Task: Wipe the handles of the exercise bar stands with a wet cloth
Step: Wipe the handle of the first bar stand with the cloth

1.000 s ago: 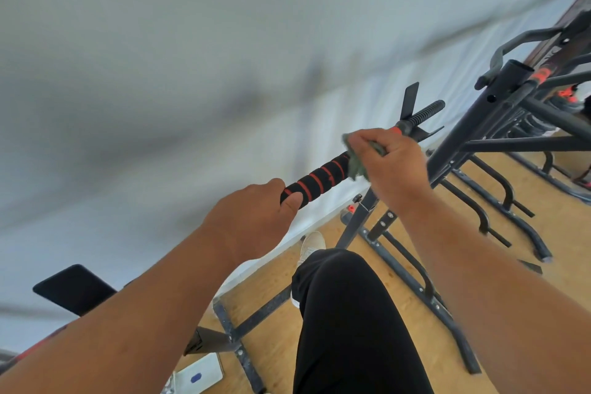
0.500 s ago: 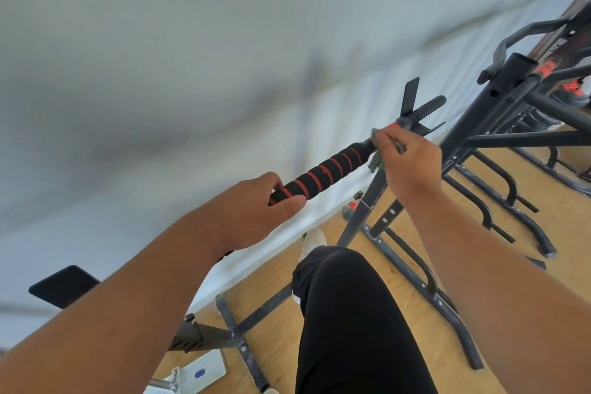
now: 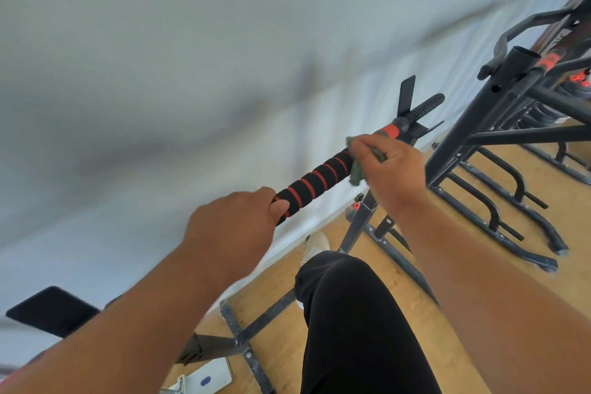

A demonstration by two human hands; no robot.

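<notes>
**Handle Wipe: Hazards and Orientation**

The left hand (image 3: 233,227) gripped the near end of the foam handle (image 3: 315,181), fingers curled over the top and thumb pressed against the black-and-red banding. The handle sat between the two hands, raised in front of the white wall (image 3: 160,73) and above the wooden floor (image 3: 367,253). The right hand (image 3: 388,169) clasped the green cloth (image 3: 355,174) around the far part of the foam, fingers closed on it (only the cloth's edges showed past the hand).

Likely hazards, as judged:
- The wet cloth could bunch or slide out of the right hand if the grip slackened mid-stroke.
- Moisture left on the foam could make the left hand's hold slip, letting the stand (image 3: 361,224) rock.
- A long stroke could drive the knuckles into the metal bracket (image 3: 407,96) just past the orange collar (image 3: 389,130).

The handle's long axis ran diagonally, lower left to upper right, its ribbed far tip (image 3: 427,104) pointing up and away toward the wall.
</notes>
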